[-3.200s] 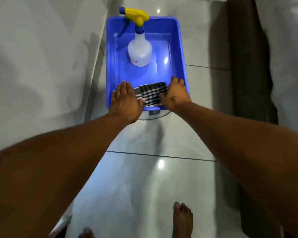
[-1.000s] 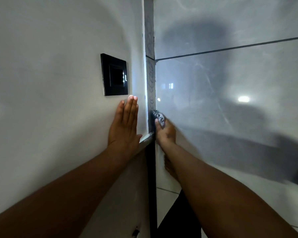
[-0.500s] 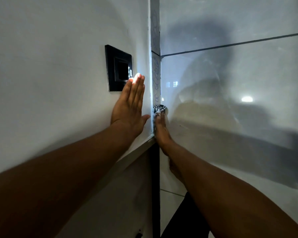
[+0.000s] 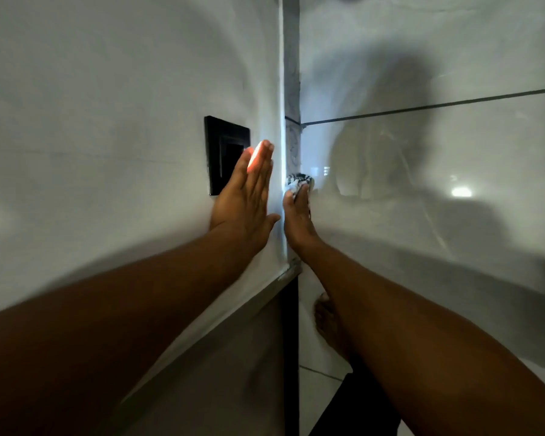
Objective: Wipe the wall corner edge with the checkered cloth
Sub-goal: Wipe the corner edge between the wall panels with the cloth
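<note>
The wall corner edge (image 4: 291, 89) runs vertically through the middle of the view, a narrow grey strip between a white wall on the left and glossy tiles on the right. My right hand (image 4: 298, 217) presses the black-and-white checkered cloth (image 4: 299, 181) against that edge; only the cloth's bunched top shows above my fingers. My left hand (image 4: 249, 199) lies flat on the white wall just left of the edge, fingers straight and together, holding nothing.
A black wall switch plate (image 4: 222, 152) sits just left of my left hand's fingertips. A horizontal ledge (image 4: 277, 278) crosses the white wall below my wrists. My bare foot (image 4: 329, 325) stands on the floor tiles below the right arm.
Since the tray, I have taken the cloth to the corner. Over the last second both hands have slid upward along the wall, the right carrying the cloth up the edge.
</note>
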